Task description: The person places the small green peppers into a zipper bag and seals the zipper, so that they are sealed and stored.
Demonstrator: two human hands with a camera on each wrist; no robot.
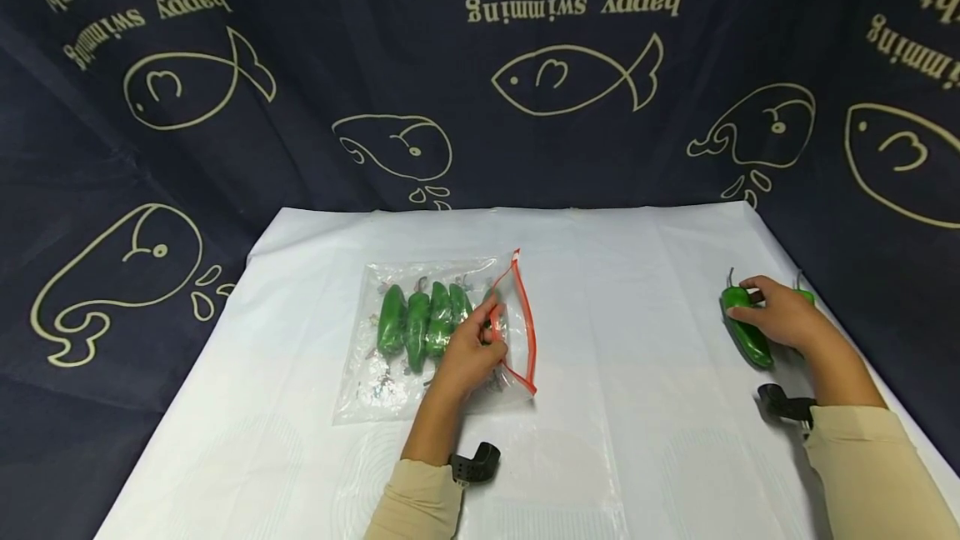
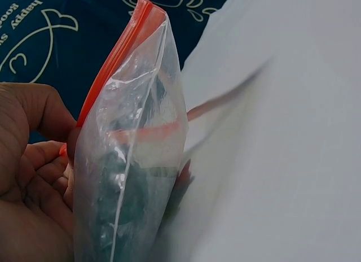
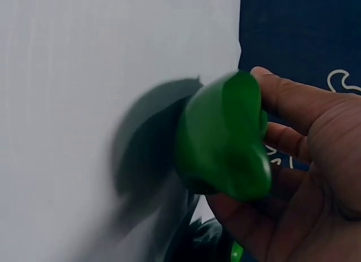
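A clear zip bag (image 1: pixel 351 400) with a red seal (image 1: pixel 529 323) lies on the white table, its mouth spread toward the right. Several green peppers (image 1: pixel 392 321) are side by side within it. My left hand (image 1: pixel 467 359) grips the bag near its mouth; the left wrist view shows the near wall of the bag (image 2: pixel 132 160) standing up beside the fingers. Far to the right, my right hand (image 1: pixel 783 317) holds a green pepper (image 1: pixel 752 345) between thumb and fingers, its stem pointing away. In the right wrist view, the pepper (image 3: pixel 223 140) casts a shadow on the tablecloth.
Another green pepper (image 1: pixel 806 297) lies at the table's right edge, partly hidden behind my right hand. The white tablecloth (image 1: pixel 622 315) stretches between bag and right hand. A dark blue curtain (image 1: pixel 420 32) with fish prints hangs behind the table. Black straps with cameras (image 1: pixel 477 463) sit on both wrists.
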